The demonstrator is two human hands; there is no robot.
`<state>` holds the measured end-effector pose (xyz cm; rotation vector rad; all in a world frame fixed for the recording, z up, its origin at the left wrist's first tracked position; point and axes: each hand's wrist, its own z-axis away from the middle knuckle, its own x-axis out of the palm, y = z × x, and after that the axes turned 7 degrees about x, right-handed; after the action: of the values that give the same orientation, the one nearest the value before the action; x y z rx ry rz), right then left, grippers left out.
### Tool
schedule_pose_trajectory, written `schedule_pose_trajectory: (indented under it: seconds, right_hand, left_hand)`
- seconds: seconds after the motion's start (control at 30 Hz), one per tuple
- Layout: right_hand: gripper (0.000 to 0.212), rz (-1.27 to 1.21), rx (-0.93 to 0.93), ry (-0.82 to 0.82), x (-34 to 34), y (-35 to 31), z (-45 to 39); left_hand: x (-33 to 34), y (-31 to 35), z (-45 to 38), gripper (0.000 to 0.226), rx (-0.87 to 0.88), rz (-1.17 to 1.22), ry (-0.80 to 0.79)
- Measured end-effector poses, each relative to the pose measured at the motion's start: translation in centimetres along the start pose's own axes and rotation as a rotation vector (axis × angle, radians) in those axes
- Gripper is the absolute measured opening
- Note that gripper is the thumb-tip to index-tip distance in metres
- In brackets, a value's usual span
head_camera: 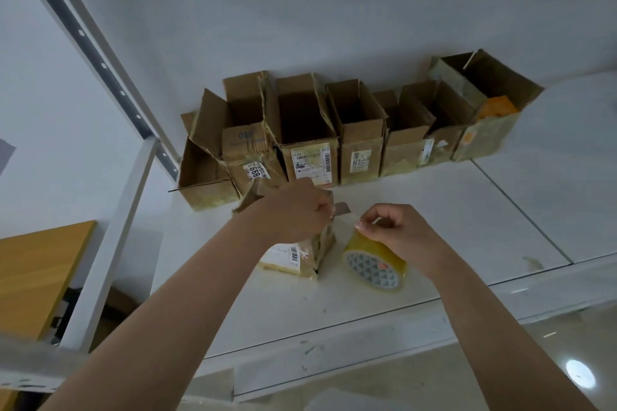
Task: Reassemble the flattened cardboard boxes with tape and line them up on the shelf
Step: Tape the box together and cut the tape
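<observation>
A small cardboard box [300, 257] stands on the white shelf [434, 220] in front of me, partly hidden by my left hand. My left hand [297, 210] lies over its top and pinches a small grey blade or tape end [342, 208] at its right edge. My right hand [390, 227] grips a yellow roll of clear tape [375, 260] and pinches a stretched strip of tape [347, 220] that runs from the roll to the box. Several open assembled boxes [307, 130] stand in a row along the back wall.
The rightmost box [484, 110] in the row holds something orange. A white shelf upright [110, 243] with a perforated metal rail stands at the left. A wooden board [36, 277] lies lower left. The shelf's front edge [367, 344] runs below my arms.
</observation>
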<state>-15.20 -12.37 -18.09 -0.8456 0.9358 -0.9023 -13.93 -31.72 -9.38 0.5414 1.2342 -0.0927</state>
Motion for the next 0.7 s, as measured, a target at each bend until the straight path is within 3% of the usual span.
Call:
schedule_pose_trajectory:
  seconds: [0.17,0.43,0.6,0.7]
  right_hand:
    - [0.015,-0.012,-0.018,0.067,0.5,-0.3,0.9]
    - [0.019,0.038,-0.052,0.166,1.9,-0.5,1.4]
    - [0.019,-0.044,0.039,0.114,2.0,0.0,1.2]
    - [0.019,-0.093,0.1,0.077,2.5,0.3,1.1]
  left_hand:
    - [0.4,1.9,-0.9,0.033,-0.124,-0.277,-0.116]
    - [2.0,2.2,-1.5,0.035,-0.193,-0.464,-0.159]
    - [0.8,0.7,0.1,0.03,-0.036,-0.2,-0.042]
    - [0.6,-0.4,0.7,0.031,-0.07,0.053,0.179]
